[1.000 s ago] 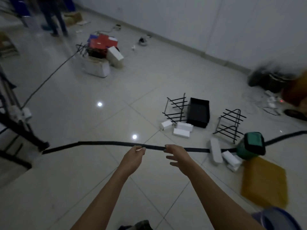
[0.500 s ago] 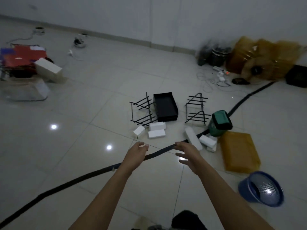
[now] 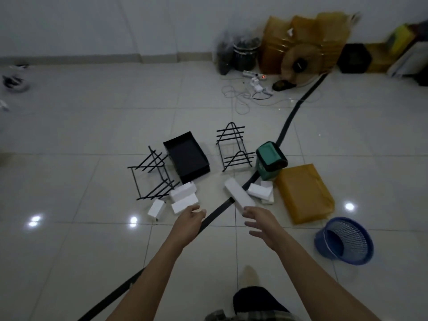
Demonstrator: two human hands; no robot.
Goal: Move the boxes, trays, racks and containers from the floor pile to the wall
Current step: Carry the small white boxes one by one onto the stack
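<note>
The floor pile lies ahead of me on the tiles. A black tray sits between two black wire racks. Several small white boxes lie in front of the tray, and a long white box lies beside more white boxes. A green container lies tipped next to a yellow-brown flat package. A blue mesh basket lies on its side at the right. My left hand and my right hand reach forward above the floor, fingers relaxed, holding nothing.
A black strap or cable runs diagonally across the floor under my hands. Against the wall stand dark bags, yellow-brown bags and a power strip with tangled cords. My foot shows at the bottom.
My view has swung right and closer to the pile. Both hands stay stretched forward and empty, now nearer the white boxes.
</note>
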